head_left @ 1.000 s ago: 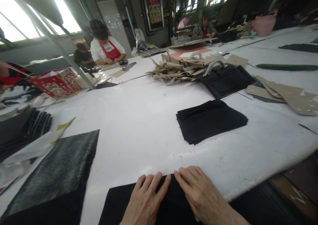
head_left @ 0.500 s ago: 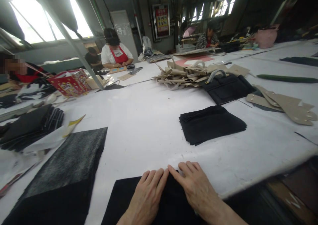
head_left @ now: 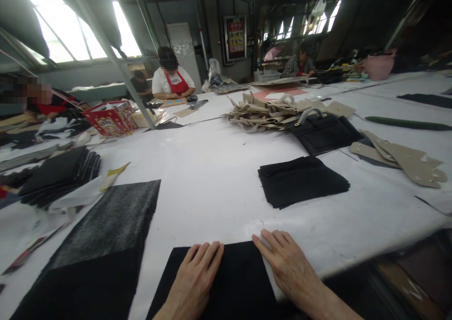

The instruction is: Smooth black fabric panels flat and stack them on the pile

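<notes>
A black sheet of fabric or leather (head_left: 240, 273) lies flat on the white table in front of me. My left hand (head_left: 197, 273) rests on top of it, fingers stretched side by side to its far edge. At the sheet's far right corner is my right hand (head_left: 282, 258), its index finger touching the corner and the other fingers lying on the table. A pale strip shows between the right palm and the sheet's right edge. Beyond my right hand lies a stack of black pieces (head_left: 303, 181).
Left is a larger black stack with a grey-flecked part (head_left: 116, 216), behind it folded dark pieces (head_left: 67, 169). Farther back are a black handbag (head_left: 325, 134), beige pieces (head_left: 261, 112), beige straps (head_left: 406, 157) and a red patterned bag (head_left: 111, 117). Co-workers sit across the table (head_left: 205, 169).
My hands have moved apart along the sheet's far edge, the left hand to the left and the right hand slightly right. The camera view has shifted a little.
</notes>
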Motion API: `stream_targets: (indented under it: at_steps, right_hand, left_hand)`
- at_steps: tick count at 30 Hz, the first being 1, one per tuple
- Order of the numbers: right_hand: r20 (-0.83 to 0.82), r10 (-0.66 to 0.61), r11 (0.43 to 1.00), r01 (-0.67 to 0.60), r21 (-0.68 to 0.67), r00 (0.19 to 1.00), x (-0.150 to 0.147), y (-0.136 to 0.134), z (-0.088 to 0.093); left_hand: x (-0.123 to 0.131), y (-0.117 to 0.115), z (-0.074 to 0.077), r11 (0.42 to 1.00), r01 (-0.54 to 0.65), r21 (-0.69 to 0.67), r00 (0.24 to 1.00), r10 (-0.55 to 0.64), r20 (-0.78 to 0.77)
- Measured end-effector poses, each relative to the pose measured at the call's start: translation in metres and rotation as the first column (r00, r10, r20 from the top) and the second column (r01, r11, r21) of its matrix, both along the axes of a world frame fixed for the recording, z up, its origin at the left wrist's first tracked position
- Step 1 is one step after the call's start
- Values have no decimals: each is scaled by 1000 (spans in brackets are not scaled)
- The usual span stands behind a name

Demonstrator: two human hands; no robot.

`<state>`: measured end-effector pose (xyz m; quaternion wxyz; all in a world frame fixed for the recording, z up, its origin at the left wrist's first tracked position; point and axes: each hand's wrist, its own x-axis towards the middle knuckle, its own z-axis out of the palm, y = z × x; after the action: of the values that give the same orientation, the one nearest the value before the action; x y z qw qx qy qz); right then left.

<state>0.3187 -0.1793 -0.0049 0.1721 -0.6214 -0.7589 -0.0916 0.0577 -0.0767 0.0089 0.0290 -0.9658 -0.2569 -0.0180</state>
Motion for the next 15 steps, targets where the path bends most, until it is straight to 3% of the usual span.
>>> stream_targets:
  at_steps: [5, 9, 13, 15]
  right_hand:
    - [-154, -104, 984, 79, -161, 982, -3, 17, 20]
    - [-267, -115, 976, 58, -212, 957, -32, 34, 35]
    - [-337, -50, 979, -21, -204, 940, -61, 41, 25]
    - [-320, -37, 980, -29, -199, 947, -63, 45, 11]
  left_hand:
    - [-8, -1, 2, 998, -38, 43, 993, 33, 109]
    - [2, 5, 3, 997, -68, -25, 981, 71, 182]
    - [12, 20, 11, 955, -223, -193, 965, 244, 94]
    - [16, 25, 12, 948, -225, -223, 969, 242, 50]
